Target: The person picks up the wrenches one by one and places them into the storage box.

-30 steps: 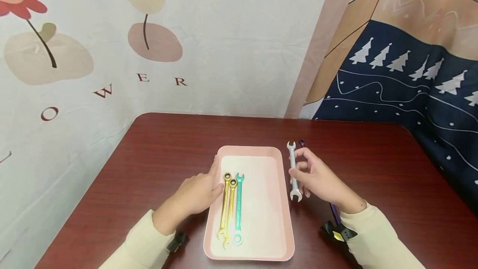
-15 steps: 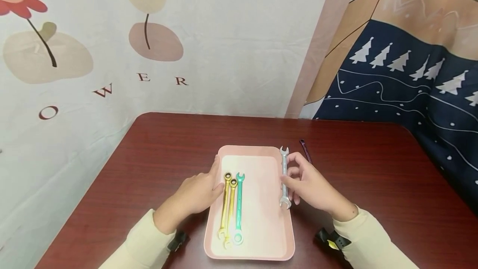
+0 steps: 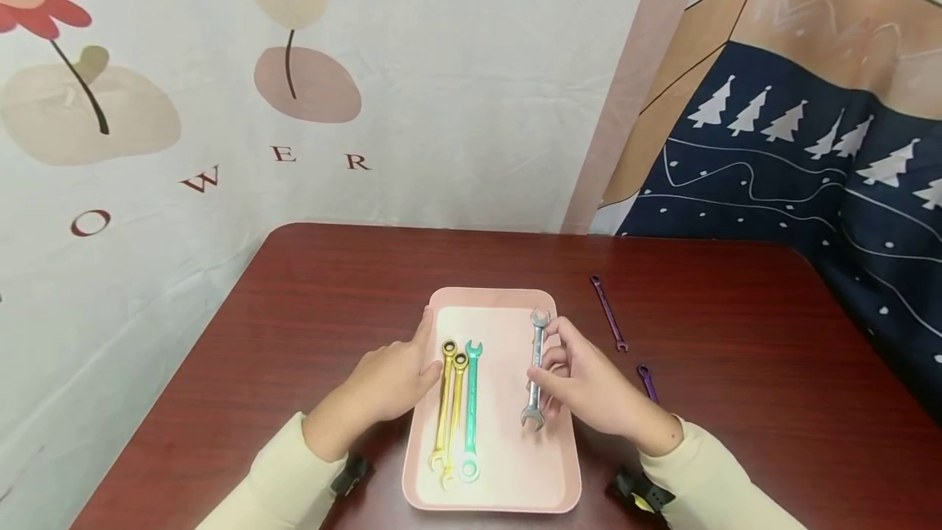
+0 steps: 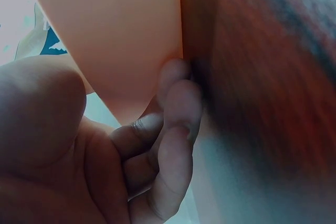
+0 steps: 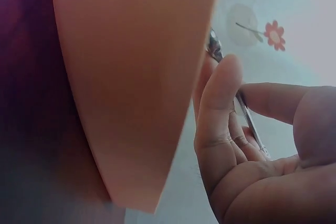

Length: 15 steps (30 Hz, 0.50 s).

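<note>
In the head view my right hand (image 3: pixel 589 387) pinches a silver double open-ended wrench (image 3: pixel 536 354) between thumb and fingers, over the right part of the pink tray (image 3: pixel 493 298). The right wrist view shows the wrench's thin shank (image 5: pixel 251 119) between thumb and fingers, beside the tray's outer wall (image 5: pixel 131 93). My left hand (image 3: pixel 386 381) holds the tray's left side, thumb over the rim and curled fingers against the outside. Inside the tray, on the left, lie a gold wrench (image 3: pixel 444 407), a second gold wrench (image 3: pixel 455 407) and a green wrench (image 3: pixel 471 403), side by side.
On the dark red table (image 3: pixel 353 268), right of the tray, lies a purple wrench (image 3: pixel 609 313). Another purple wrench (image 3: pixel 647 381) is partly hidden by my right forearm. A printed cloth (image 3: pixel 471 105) hangs behind the table.
My right hand has carried the silver wrench leftward, from beside the tray across its right rim to above the inside. Both purple wrenches have come into clearer view. My left hand stays put.
</note>
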### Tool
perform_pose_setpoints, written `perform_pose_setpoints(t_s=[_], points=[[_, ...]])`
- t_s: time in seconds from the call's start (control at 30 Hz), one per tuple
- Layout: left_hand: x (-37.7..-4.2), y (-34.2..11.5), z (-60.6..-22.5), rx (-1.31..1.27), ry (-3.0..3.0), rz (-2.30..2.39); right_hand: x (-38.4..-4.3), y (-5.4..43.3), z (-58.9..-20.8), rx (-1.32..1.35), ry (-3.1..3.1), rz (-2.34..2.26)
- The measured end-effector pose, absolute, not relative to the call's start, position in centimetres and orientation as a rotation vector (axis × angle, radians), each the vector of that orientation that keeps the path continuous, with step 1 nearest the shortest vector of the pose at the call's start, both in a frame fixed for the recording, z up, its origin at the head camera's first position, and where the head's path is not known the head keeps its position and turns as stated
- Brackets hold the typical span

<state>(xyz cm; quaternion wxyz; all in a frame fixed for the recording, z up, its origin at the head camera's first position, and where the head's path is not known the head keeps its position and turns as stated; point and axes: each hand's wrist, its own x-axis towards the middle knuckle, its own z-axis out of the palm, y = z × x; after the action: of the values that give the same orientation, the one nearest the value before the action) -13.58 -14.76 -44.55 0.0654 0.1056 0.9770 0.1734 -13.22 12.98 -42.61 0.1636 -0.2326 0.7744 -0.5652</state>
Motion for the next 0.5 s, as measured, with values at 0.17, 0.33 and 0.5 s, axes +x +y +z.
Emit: perform_pose_setpoints(t_s=[0.17, 0.33, 0.5], points=[[-13.4, -14.8, -44.6, 0.333, 2.956, 0.525, -12.5, 12.1, -43.1, -0.725, 2.235, -1.590], [-13.4, -14.7, -44.6, 0.336, 2.959, 0.516, -12.0, 11.5, -43.3, -0.746, 2.221, -1.591], [-13.4, -14.6, -44.5, 0.317, 2.958, 0.513, -11.5, 11.0, -43.6, -0.748, 2.194, -1.610]])
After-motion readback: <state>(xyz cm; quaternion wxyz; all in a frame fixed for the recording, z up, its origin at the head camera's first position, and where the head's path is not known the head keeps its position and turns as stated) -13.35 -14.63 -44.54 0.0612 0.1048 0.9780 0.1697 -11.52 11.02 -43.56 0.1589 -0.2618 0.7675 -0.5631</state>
